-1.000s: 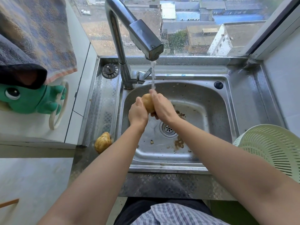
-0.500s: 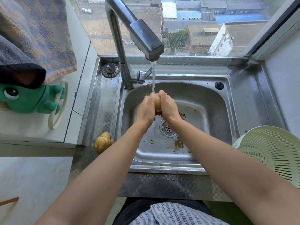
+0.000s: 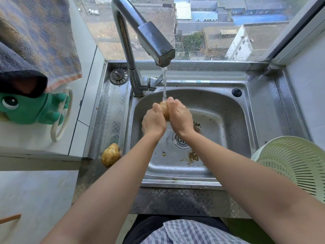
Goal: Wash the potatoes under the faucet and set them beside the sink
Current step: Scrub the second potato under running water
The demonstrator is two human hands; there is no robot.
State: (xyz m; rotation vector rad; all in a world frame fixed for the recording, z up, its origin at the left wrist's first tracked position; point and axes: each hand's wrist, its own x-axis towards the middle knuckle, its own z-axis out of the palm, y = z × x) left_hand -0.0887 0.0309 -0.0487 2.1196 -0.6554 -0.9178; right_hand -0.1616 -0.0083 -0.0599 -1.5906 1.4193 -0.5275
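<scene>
We hold one potato (image 3: 164, 108) between our left hand (image 3: 153, 120) and right hand (image 3: 179, 117), both curled around it and pressed close together over the sink (image 3: 219, 110). Water (image 3: 164, 83) runs from the faucet (image 3: 154, 43) onto the potato's top. A second potato (image 3: 110, 156) lies on the steel ledge just left of the basin. A pale green colander (image 3: 295, 166) sits at the right.

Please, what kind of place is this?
Most likely a home kitchen, high in a building: a steel sink with a running faucet, a window over rooftops, and a plastic colander beside it.
</scene>
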